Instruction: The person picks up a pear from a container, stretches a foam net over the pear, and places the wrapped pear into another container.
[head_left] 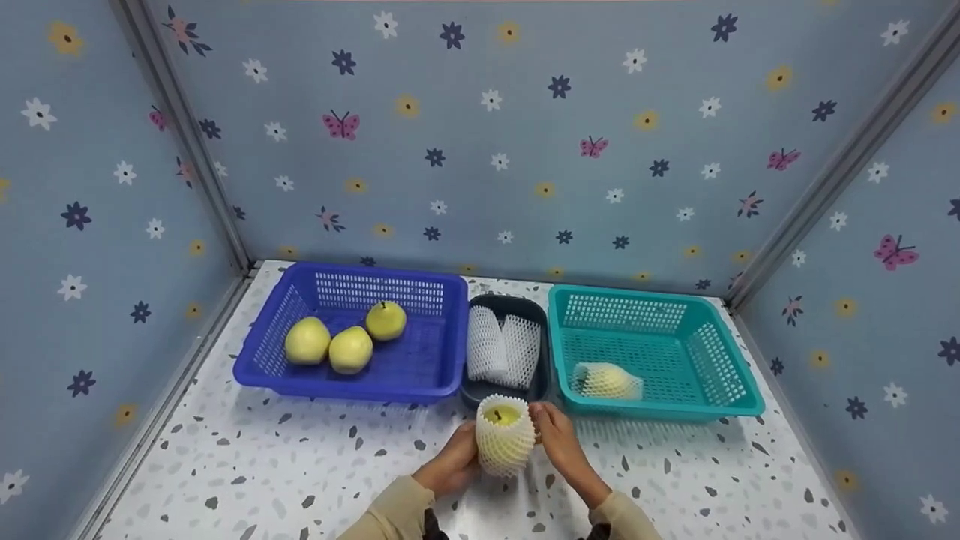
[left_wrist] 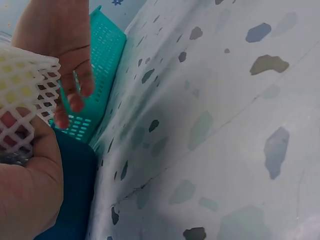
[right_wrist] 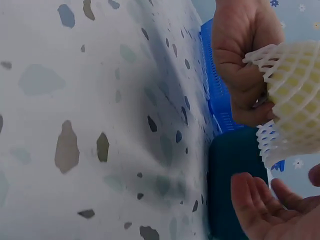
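Observation:
A yellow-green pear (head_left: pixel 501 415) stands stem up inside a white foam net sleeve (head_left: pixel 505 452) at the front middle. My left hand (head_left: pixel 455 460) grips the sleeved pear from the left; in the left wrist view its thumb curls at the sleeve's open end. Beside the sleeve's right side is my right hand (head_left: pixel 559 439). Its fingers look relaxed and apart from the net in the right wrist view, where the right hand (right_wrist: pixel 275 207) is low in the frame. Part of the pear is hidden by the mesh.
Three bare pears (head_left: pixel 351 350) lie in a blue basket (head_left: pixel 352 388) at left. A dark bin (head_left: pixel 544 360) in the middle holds white foam nets (head_left: pixel 504 349). At right, a teal basket (head_left: pixel 660 409) contains one sleeved pear (head_left: pixel 609 381). Patterned walls (head_left: pixel 480 165) enclose the speckled table (head_left: pixel 300 465).

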